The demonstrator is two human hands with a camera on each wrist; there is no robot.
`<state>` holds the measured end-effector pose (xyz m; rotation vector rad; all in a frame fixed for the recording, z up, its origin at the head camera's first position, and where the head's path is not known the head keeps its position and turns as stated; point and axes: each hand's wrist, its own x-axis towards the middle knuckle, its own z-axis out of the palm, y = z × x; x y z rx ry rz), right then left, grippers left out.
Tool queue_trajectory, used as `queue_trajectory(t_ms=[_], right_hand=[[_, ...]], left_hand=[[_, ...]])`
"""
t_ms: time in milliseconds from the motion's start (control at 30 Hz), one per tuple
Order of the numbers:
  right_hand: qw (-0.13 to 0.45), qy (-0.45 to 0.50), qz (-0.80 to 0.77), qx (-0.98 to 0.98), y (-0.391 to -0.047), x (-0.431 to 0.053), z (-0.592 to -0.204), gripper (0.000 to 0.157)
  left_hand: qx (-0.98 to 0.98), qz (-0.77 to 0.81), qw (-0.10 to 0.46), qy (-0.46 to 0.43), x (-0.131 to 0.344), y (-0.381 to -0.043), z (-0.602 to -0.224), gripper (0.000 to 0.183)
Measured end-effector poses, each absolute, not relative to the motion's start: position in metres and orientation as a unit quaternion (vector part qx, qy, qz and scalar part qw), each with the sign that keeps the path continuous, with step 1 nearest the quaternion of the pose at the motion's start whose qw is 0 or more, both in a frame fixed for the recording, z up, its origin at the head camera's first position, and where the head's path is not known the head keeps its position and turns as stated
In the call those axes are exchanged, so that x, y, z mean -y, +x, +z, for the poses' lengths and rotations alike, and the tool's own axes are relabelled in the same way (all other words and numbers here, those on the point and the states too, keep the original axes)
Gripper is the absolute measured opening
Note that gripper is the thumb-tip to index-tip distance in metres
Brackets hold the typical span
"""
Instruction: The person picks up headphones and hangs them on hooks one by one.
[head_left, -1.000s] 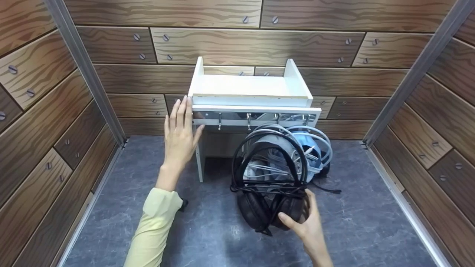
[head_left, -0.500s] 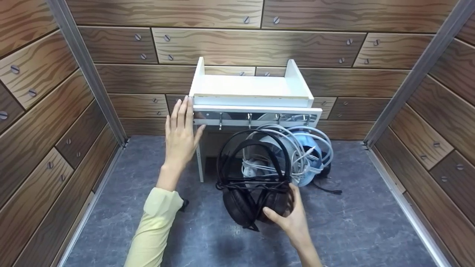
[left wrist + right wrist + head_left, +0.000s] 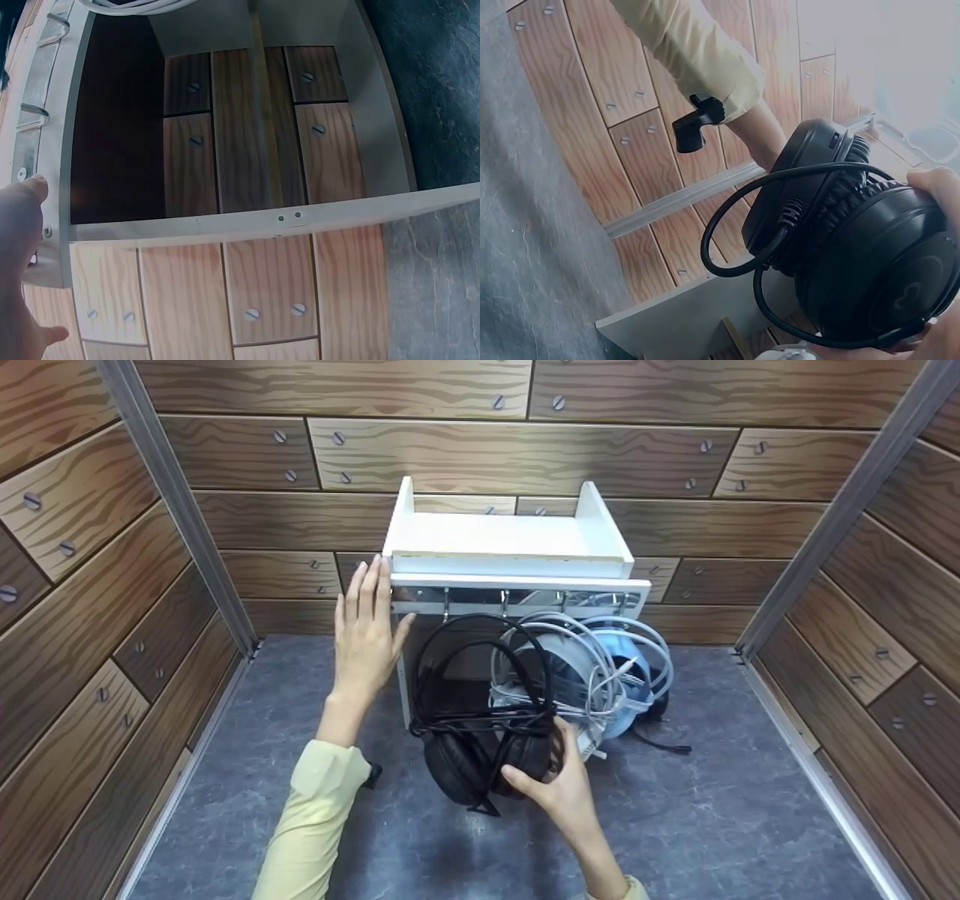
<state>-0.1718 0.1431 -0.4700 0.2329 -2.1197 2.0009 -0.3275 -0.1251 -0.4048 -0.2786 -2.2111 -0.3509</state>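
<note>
My right hand (image 3: 559,791) grips black over-ear headphones (image 3: 454,757) by the right ear cup, its thumb across the front. Their headband stands upward, and its top overlaps the hook rail just under the leftmost hook (image 3: 446,601). A black cable is wound around the headphones, as the right wrist view shows close up. My left hand (image 3: 362,637) lies with straight fingers against the left end of the white shelf's hook rail (image 3: 409,579). On the rail's right side hang a coiled white cable bundle (image 3: 592,660) and a light blue item (image 3: 619,639).
The white shelf (image 3: 495,534) stands on a grey floor (image 3: 247,802), with raised sides and an open space below the rail. Wood-patterned walls (image 3: 525,450) enclose it at the back and both sides. A thin black cable end (image 3: 667,746) sticks out at lower right.
My right hand has carried the headphones left and slightly up, from in front of the white cables to below the leftmost hook. My left hand has stayed on the rail's end.
</note>
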Motion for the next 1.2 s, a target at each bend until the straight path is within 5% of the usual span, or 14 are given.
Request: queue_trajectory(t_ms=[733,1200], right_hand=[[0.129,0.066,0.653,0.743,-0.176,-0.120,-0.459,0.086],[0.177,0.070,0.563,0.804,-0.197,-0.107,-0.507,0.097]], left_hand=[[0.884,-0.142,0.430,-0.115,0.124,-0.325,-0.407,0.077],[0.888,-0.147,0.421,-0.108,0.126,-0.328,-0.405,0.081]])
